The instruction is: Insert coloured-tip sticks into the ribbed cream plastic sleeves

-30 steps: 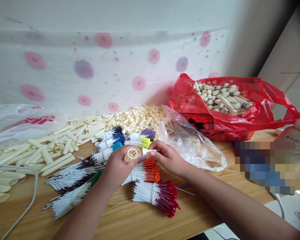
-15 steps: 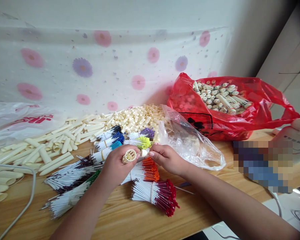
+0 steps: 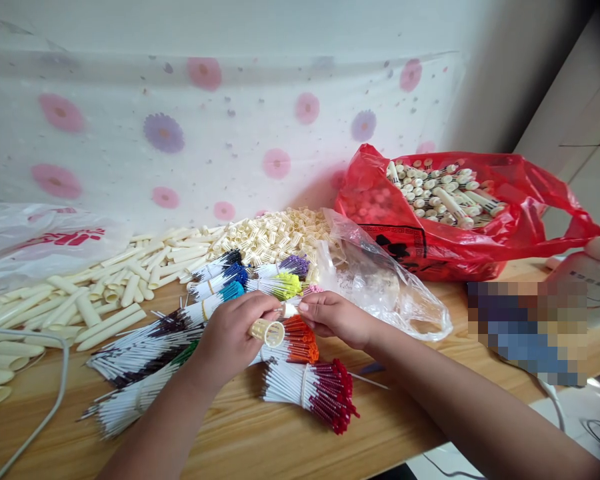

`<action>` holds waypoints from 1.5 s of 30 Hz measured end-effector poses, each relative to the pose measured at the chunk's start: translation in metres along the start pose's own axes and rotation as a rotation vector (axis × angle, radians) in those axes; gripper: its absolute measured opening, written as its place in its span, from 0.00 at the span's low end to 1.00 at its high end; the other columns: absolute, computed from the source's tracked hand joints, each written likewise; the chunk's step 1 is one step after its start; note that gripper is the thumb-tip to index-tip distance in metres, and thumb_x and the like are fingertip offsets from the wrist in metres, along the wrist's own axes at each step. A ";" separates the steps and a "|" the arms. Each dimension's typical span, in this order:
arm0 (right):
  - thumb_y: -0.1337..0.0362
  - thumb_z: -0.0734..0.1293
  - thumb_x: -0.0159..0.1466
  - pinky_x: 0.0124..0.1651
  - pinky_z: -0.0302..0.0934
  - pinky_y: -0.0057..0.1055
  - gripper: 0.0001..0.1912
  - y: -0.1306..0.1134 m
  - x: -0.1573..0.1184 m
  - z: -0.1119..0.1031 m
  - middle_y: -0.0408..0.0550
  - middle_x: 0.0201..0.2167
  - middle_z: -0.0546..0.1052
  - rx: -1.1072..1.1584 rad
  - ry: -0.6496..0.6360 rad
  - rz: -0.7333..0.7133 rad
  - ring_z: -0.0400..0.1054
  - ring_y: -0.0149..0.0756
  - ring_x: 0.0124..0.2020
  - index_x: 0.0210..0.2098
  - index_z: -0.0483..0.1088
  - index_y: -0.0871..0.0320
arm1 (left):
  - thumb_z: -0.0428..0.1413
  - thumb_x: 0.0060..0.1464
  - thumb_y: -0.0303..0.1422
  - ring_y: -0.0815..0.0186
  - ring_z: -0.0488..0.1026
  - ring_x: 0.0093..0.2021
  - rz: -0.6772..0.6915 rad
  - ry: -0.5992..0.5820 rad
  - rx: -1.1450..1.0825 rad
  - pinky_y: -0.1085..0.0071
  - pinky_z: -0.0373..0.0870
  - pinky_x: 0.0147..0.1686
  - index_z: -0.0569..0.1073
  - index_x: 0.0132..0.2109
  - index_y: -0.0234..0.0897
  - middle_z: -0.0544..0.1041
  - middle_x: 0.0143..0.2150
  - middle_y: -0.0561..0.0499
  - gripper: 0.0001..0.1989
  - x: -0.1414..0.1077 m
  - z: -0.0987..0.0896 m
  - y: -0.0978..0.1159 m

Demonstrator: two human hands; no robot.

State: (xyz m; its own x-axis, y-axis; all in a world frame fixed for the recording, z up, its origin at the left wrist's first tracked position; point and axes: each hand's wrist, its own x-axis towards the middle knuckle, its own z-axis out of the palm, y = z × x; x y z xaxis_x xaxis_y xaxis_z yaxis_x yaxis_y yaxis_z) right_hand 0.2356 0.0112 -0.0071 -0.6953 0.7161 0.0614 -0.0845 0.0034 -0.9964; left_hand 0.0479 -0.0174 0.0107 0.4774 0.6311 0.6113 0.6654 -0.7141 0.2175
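Note:
My left hand (image 3: 233, 330) is closed around a cream plastic tube (image 3: 266, 331), whose slotted open end points right and toward me. Between the two hands is a small white cap-like piece (image 3: 289, 310), pinched by my right hand (image 3: 336, 319); my left fingertips reach its left side. Its exact shape is partly covered by fingers. Under and around the hands lie banded bundles of white pen refills with coloured tips: red (image 3: 310, 393), orange (image 3: 300, 340), yellow (image 3: 283, 285), purple (image 3: 293, 268), light blue (image 3: 215, 301) and dark brown (image 3: 145, 350).
Cream tubes (image 3: 110, 287) are heaped on the left, with slotted cream pieces (image 3: 275, 233) piled behind the bundles. A red bag (image 3: 430, 253) of filled tubes stands back right, beside a clear plastic bag (image 3: 380, 293). A grey cable (image 3: 63, 393) crosses the left side.
My left hand has turned the tube, so its slotted end now faces more to the right. The white piece stays between the hands, with my right hand nearly in place.

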 end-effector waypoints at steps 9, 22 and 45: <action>0.57 0.60 0.55 0.19 0.45 0.23 0.16 -0.005 0.000 0.000 0.36 0.11 0.59 -0.047 0.095 -0.043 0.51 0.22 0.14 0.16 0.59 0.60 | 0.50 0.52 0.26 0.70 0.70 0.34 0.030 0.035 0.000 0.76 0.65 0.34 0.69 0.39 0.35 0.73 0.34 0.51 0.06 -0.003 0.006 -0.011; 0.68 0.63 0.48 0.29 0.55 0.27 0.13 -0.009 -0.004 -0.003 0.46 0.35 0.67 -0.176 0.414 -0.336 0.60 0.27 0.29 0.16 0.52 0.59 | 0.53 0.49 0.33 0.69 0.70 0.32 -0.287 0.007 -0.091 0.75 0.65 0.33 0.71 0.34 0.38 0.73 0.32 0.54 0.04 -0.001 0.011 -0.015; 0.70 0.59 0.53 0.22 0.47 0.23 0.12 -0.008 -0.007 -0.008 0.35 0.17 0.55 -0.379 0.322 -0.344 0.50 0.23 0.19 0.19 0.49 0.56 | 0.50 0.49 0.40 0.65 0.68 0.31 -0.392 -0.508 0.024 0.73 0.59 0.27 0.71 0.30 0.38 0.73 0.29 0.53 0.11 0.004 0.010 -0.009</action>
State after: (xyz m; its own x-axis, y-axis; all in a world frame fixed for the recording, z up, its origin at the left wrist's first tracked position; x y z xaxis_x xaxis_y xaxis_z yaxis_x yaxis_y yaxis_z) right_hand 0.2465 0.0117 0.0002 -0.4172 0.8048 0.4222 0.0352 0.4785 -0.8774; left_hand 0.0495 -0.0053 0.0042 0.4044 0.9131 0.0515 0.8558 -0.3976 0.3309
